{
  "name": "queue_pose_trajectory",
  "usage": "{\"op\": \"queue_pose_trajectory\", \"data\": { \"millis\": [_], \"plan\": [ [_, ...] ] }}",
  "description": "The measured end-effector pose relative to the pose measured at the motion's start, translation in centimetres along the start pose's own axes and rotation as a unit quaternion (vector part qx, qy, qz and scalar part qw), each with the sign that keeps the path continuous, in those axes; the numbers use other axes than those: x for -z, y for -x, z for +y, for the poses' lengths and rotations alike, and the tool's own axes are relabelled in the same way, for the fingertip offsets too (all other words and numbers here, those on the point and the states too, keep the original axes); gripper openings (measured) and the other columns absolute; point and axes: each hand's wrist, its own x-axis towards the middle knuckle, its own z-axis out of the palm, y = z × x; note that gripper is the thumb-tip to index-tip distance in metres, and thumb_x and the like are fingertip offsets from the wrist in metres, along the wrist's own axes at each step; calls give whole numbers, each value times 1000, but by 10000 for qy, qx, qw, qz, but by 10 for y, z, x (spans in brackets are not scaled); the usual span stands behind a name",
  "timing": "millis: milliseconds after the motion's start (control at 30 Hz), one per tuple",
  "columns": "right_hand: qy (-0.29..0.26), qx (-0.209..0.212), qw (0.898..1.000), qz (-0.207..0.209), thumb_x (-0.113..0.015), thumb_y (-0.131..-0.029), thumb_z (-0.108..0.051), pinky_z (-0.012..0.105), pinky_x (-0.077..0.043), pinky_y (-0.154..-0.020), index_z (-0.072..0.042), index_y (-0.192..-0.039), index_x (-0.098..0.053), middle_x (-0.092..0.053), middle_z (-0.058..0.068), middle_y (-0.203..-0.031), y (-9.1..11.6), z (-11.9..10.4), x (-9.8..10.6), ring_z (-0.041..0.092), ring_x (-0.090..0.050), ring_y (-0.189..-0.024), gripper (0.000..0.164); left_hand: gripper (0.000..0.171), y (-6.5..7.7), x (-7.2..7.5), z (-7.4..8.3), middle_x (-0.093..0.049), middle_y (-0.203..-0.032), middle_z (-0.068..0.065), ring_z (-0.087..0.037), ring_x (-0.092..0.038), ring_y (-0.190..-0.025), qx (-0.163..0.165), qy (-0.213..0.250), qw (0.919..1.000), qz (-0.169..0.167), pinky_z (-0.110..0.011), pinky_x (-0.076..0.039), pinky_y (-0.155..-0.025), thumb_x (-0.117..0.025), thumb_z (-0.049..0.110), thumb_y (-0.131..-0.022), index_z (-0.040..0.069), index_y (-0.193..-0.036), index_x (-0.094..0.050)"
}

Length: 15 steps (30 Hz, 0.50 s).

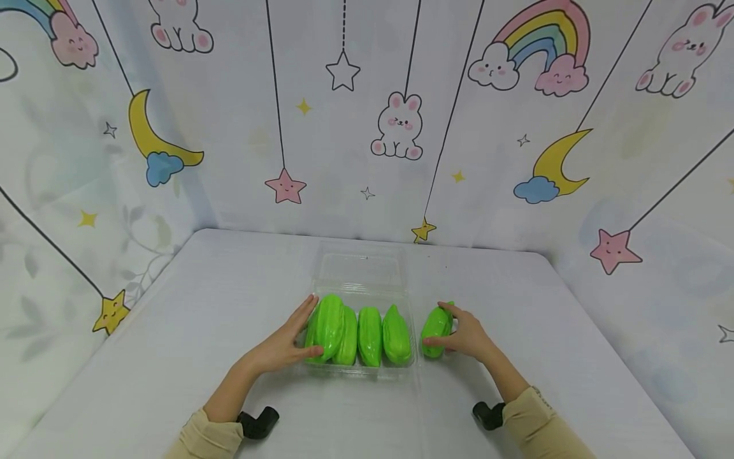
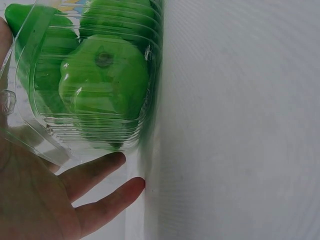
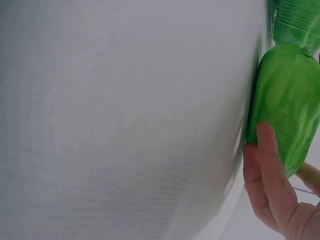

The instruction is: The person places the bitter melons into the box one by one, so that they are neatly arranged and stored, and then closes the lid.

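A clear plastic clamshell box (image 1: 373,370) lies with its lid (image 1: 361,271) folded back. Inside stand several long, glossy green papaya-shaped fruits (image 1: 369,336), side by side, with one lying over others at the left. My left hand (image 1: 289,341) is at the box's left side, thumb near the front and fingers stretched toward the back corner. In the left wrist view two extended fingers (image 2: 112,197) show beside the box wall. Right of the box, my right hand (image 1: 467,333) holds another green papaya-shaped fruit (image 3: 290,100) between thumb and fingers, low by the table.
The white-covered table (image 1: 229,287) ends at a fabric backdrop (image 1: 344,140) printed with rabbits, stars and moons. A black wrist mount (image 1: 260,422) sits on the left forearm and another black mount (image 1: 489,415) on the right.
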Motion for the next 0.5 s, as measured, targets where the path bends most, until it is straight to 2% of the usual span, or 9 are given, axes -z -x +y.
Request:
{"op": "queue_pose_trajectory", "data": {
  "millis": [233,433,500],
  "plan": [
    [-65,63,9999,136,-83,-62,-42,40,-49,-73,-4,-138,-39,-39,32,-127,-1,0,2,24,-57,-83,96,98,1,-1,0,2,-151,-18,-41,-4,-135,44,-48,10000,5,-63,-18,-100,-65,44,-82,6,-147,-2],
    [-369,89,9992,93,-83,-63,-39,30,-50,-62,-7,-140,-36,-35,31,-129,-1,1,7,19,-60,-72,95,98,2,0,3,2,-151,-18,-41,-3,-135,76,-60,10000,-17,-62,-17,-101,-65,44,-82,7,-148,-2],
    [-397,63,9991,96,-83,-62,-40,29,-50,-62,-9,-140,-37,-35,30,-129,0,0,10,20,-60,-75,95,98,2,0,3,2,-151,-17,-40,-3,-136,85,-57,9999,-18,-62,-17,-101,-65,44,-81,8,-148,-2]
  ]
}}
